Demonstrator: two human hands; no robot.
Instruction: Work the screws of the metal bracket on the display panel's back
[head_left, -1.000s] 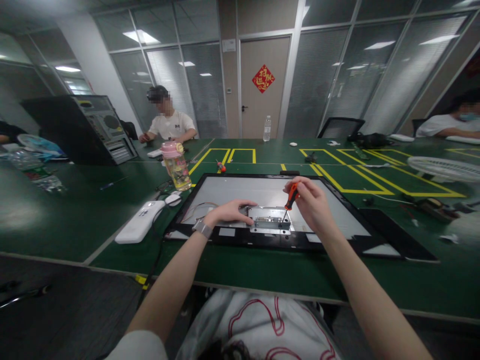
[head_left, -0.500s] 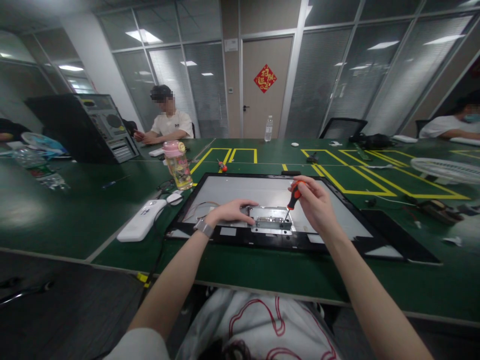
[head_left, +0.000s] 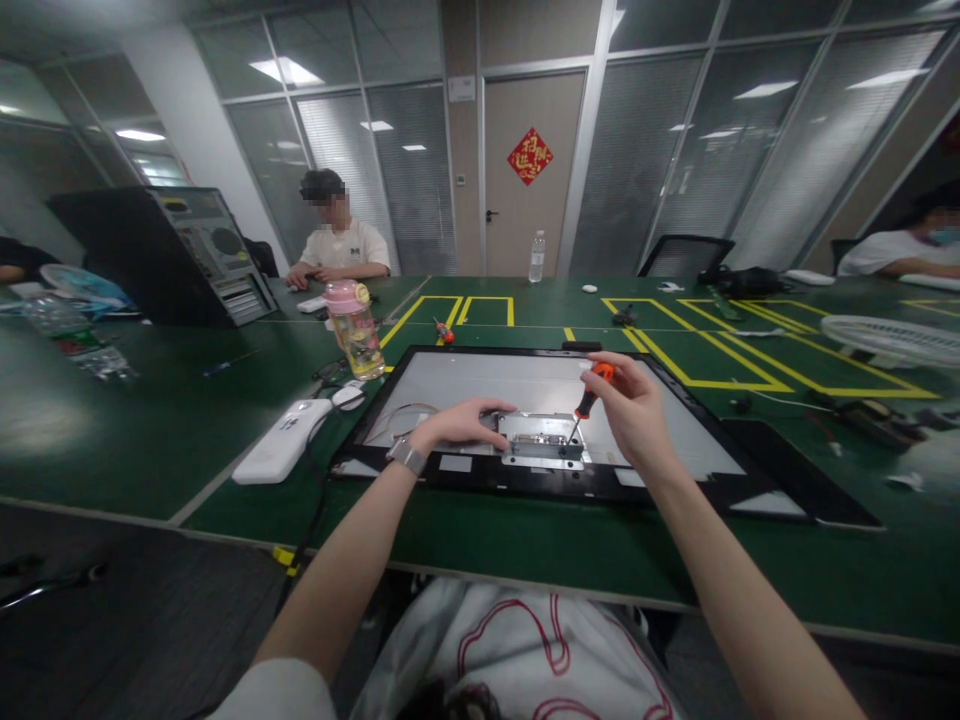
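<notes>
A flat monitor panel [head_left: 465, 372] with a black frame lies on the green table in front of me. At its near middle sits a metal bracket [head_left: 546, 425]. My right hand [head_left: 634, 400] grips a screwdriver [head_left: 586, 402] with an orange and black handle. The screwdriver tilts, its tip down at the right part of the bracket. My left hand [head_left: 466, 422] rests at the bracket's left end, thumb and fingers apart. What lies under its palm is hidden.
Left of the panel stand a pink-lidded bottle [head_left: 354, 330] and a white power box [head_left: 282, 440] with a black cable. A second screwdriver [head_left: 446, 334] lies behind the panel. A computer case [head_left: 169, 255] stands far left, near a seated person [head_left: 341, 245]. A black slab [head_left: 799, 470] lies right.
The screwdriver handle has turned slightly in my right hand, its tip staying at the bracket. My left hand keeps its place. Across the table, the seated person's hands have lowered toward the tabletop.
</notes>
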